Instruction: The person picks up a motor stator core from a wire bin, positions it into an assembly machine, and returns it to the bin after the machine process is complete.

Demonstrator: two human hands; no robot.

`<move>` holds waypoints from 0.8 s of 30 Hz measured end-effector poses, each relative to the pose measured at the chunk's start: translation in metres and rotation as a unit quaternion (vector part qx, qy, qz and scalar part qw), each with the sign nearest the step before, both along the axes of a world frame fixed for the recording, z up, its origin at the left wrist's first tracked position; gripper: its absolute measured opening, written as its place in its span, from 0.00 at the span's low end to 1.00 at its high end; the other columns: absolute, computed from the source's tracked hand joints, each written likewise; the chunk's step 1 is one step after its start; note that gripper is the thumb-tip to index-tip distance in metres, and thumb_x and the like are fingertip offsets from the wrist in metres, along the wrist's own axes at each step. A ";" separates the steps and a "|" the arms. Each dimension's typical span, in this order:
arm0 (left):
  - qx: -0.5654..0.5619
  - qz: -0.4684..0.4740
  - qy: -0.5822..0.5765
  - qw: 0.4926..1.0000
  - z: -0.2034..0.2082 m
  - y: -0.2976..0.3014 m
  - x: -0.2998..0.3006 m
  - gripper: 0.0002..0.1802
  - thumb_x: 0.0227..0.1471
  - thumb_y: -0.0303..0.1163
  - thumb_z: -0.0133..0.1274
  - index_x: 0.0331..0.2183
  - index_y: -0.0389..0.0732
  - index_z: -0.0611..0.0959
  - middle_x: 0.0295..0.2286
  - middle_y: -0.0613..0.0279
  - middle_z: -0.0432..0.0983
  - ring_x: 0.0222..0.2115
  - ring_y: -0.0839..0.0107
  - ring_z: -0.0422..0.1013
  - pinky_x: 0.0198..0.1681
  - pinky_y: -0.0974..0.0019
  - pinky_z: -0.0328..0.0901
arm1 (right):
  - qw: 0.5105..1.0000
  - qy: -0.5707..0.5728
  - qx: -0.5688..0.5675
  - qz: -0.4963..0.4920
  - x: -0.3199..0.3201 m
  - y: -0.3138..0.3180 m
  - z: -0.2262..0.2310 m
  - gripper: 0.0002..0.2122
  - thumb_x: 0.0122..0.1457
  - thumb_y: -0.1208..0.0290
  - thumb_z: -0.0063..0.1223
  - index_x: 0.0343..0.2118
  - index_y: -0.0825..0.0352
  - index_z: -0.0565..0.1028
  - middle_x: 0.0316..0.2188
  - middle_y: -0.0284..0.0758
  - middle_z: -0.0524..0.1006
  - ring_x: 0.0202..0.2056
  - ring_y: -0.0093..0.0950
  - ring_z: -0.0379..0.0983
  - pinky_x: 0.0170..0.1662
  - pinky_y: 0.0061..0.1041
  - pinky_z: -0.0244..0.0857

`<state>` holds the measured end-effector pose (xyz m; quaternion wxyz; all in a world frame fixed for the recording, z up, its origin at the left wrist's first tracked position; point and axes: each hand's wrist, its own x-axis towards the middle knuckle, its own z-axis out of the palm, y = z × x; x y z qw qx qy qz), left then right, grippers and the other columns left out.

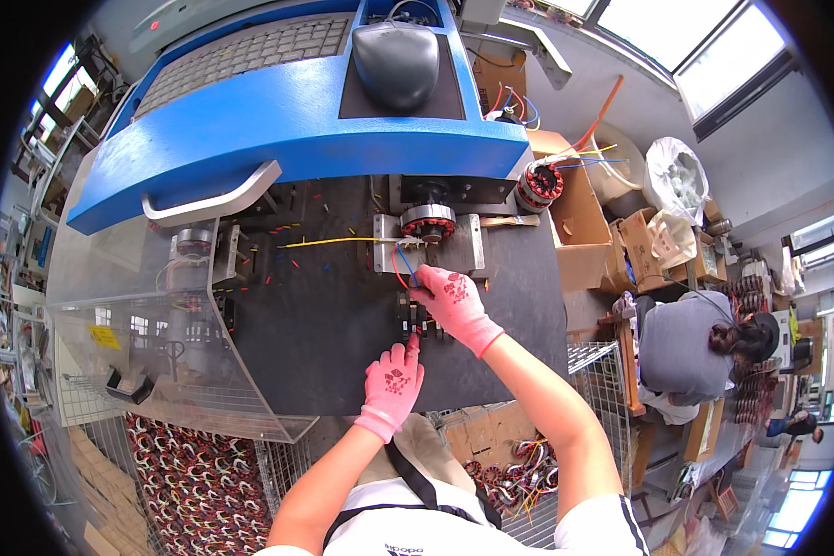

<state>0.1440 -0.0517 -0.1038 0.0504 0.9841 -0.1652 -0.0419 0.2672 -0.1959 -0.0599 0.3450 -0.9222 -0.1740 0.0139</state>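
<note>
Here's the black tabletop [324, 352], the biggest thing going, spread all around the stator [427, 225], that silver ring wound in red. Beyond the stator juts the blue console [296, 144], broad and glossy. Over to the left of the stator, nearer the wearer, stands the clear panel [162, 315]; past that panel's lower edge, further toward the wearer, a heap of red-wound parts [195, 482] fills a wire crate. Far to the stator's right, a co-worker in grey [681, 343] sits turned away, and closer on that side is an open cardboard box [586, 250]. The keyboard [250, 56] lies beyond the stator and to its left, with a black mouse [396, 65] straight beyond.

Now the pink-gloved hands, both on the wearer's side of the stator! The right hand [449, 301], just in front of it, has thumb and fingertips pinched on the blue wire [405, 258]; the red wire [400, 267] drops from the stator to the same fingertips, gripped or merely beside them, I can't tell. The left hand [394, 385], further from the stator, points its index finger at a small black block [411, 313], other fingers curled; whether it grasps anything, I can't tell. Two metal blocks [385, 243] flank the stator, and the thin yellow wire [338, 242] runs out to its left.
</note>
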 end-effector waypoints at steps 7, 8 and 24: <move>-0.642 0.256 -0.008 0.723 0.025 0.021 0.063 0.21 0.56 0.46 0.52 0.46 0.42 0.74 0.32 0.65 0.72 0.24 0.75 0.69 0.27 0.73 0.66 | 0.999 -0.030 0.016 -0.015 -0.008 -0.003 0.000 0.11 0.54 0.62 0.57 0.33 0.64 0.72 0.30 0.38 0.76 0.32 0.38 0.75 0.35 0.34 0.68; -0.761 0.309 0.035 0.569 0.035 0.035 0.093 0.21 0.57 0.48 0.52 0.43 0.42 0.75 0.30 0.66 0.73 0.24 0.78 0.69 0.28 0.76 0.65 | 0.998 0.000 0.055 -0.036 -0.011 -0.001 0.012 0.11 0.55 0.62 0.56 0.33 0.64 0.73 0.30 0.38 0.77 0.32 0.37 0.75 0.35 0.33 0.68; -0.358 0.038 0.029 0.932 0.059 0.027 0.007 0.35 0.45 0.40 0.61 0.54 0.41 0.70 0.40 0.60 0.68 0.32 0.65 0.71 0.36 0.66 0.68 | 0.941 0.246 0.229 -0.032 0.001 0.003 0.025 0.08 0.56 0.70 0.54 0.30 0.69 0.71 0.17 0.32 0.74 0.19 0.20 0.69 0.24 0.24 0.63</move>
